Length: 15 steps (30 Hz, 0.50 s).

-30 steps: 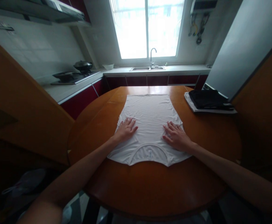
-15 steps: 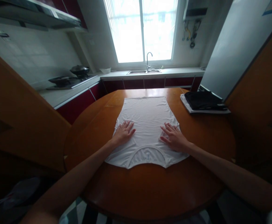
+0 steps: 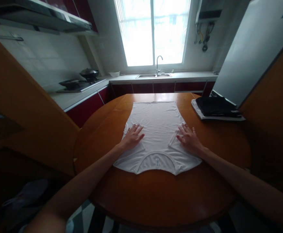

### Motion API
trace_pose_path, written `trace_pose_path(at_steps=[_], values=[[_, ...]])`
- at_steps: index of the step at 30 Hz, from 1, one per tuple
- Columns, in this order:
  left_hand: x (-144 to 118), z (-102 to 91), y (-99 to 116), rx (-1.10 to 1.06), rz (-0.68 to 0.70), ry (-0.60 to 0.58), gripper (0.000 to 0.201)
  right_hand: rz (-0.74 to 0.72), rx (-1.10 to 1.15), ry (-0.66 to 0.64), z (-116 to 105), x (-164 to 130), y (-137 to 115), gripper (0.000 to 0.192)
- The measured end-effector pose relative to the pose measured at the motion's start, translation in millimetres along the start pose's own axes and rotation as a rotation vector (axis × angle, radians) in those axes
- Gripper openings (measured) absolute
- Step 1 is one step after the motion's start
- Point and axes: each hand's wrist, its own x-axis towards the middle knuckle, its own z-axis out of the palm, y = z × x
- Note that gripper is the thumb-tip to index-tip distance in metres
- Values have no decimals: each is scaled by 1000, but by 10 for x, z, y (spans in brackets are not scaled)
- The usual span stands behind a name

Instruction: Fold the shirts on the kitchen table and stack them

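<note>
A person stands at a round wooden table [image 3: 156,197] in a kitchen, looking down at both bare forearms. At far left along the counter sits a stove with a dark wok [image 3: 89,73]. The left hand [image 3: 133,137] lies palm down with its fingers spread flat, pressing the left side of a white T-shirt [image 3: 157,126] and gripping nothing. The shirt lies face down in the middle of the table, collar nearest the person and hem toward the window, with both sleeves folded in over the body so it forms a narrow panel. The right hand [image 3: 189,139] likewise rests open and flat on the shirt's right folded edge, holding nothing. The side folds look finished and smoothed; the lengthwise folds appear not yet made. At far right, a stack of folded clothes [image 3: 216,108], dark on top of white, sits on the table's edge.
</note>
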Motion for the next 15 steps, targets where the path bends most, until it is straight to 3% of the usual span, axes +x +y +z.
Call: trace_pose_path(at_steps=[3,6,11,15], values=[[-183,-135,53,2,167,-89,63,-133,82,23,-79,-131,-51,53],[-518,-231,100,-9,315,-168,65,-253,150,-59,-134,-376,-75,55],[-1116,-334,133,-37,430,-151,64,-381,200,-202,-249,-799,-34,58],[-1368,-430,102,-39,503,-173,70,-489,205,-269,-419,-943,22,59]])
